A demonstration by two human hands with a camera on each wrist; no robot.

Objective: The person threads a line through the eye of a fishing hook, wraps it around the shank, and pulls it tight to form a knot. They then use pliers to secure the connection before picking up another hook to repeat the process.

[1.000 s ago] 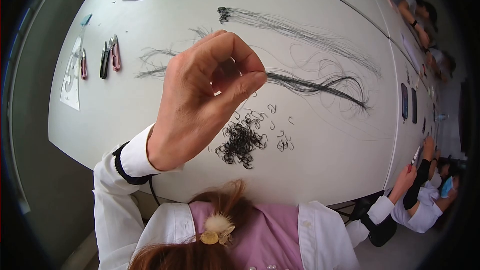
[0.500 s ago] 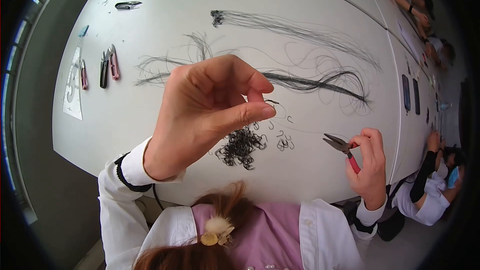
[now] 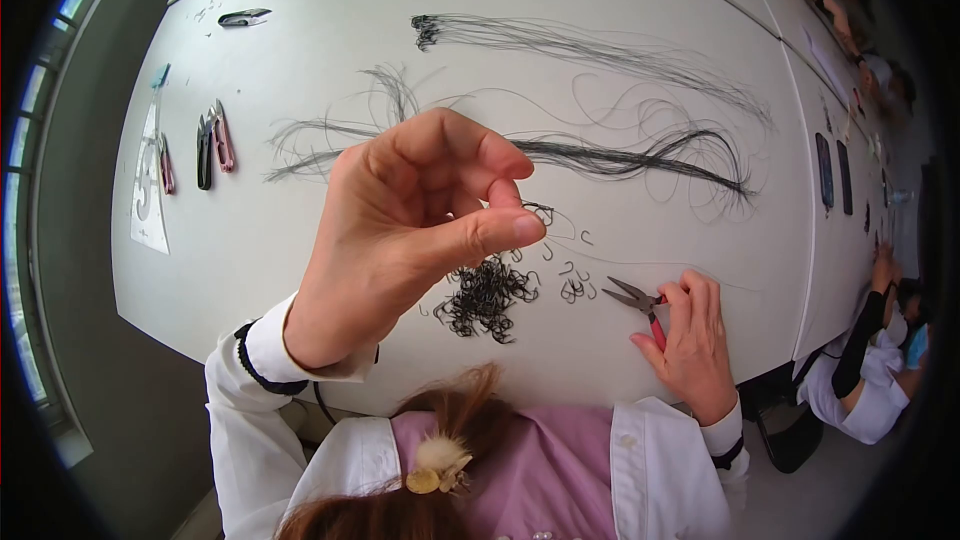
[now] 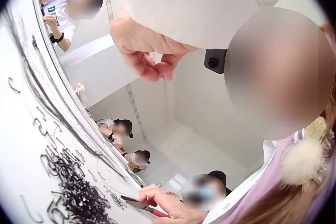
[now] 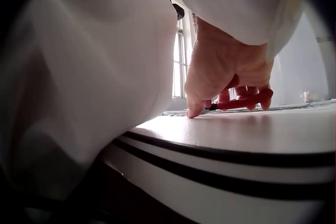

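My left hand (image 3: 385, 235) is raised over the table, thumb and fingertips together at what looks like a dark hook (image 3: 541, 207); the fingers partly hide it. From there a thin line runs right. Below lies a pile of black hooks (image 3: 483, 298), with loose ones beside it. To the right, my right hand (image 3: 692, 348) holds red-handled pliers (image 3: 632, 294), their jaws apart and pointing left. In the left wrist view the left hand (image 4: 149, 48) shows bent fingers meeting the thumb. The right wrist view shows the right hand (image 5: 228, 66) low at the tabletop, around the red handle (image 5: 244, 100).
Behind the left hand lie a dark strand bundle (image 3: 600, 160) and a second bundle with hooks at its end (image 3: 560, 45). Snips (image 3: 205, 150), a clear ruler (image 3: 150, 190) and more snips (image 3: 243, 17) lie left. Phones (image 3: 825, 170) and other people are at the right.
My right hand has come into view with the pliers and moved left and down to the tabletop. The left hand has lowered a little, its index finger now apart from the thumb tip.
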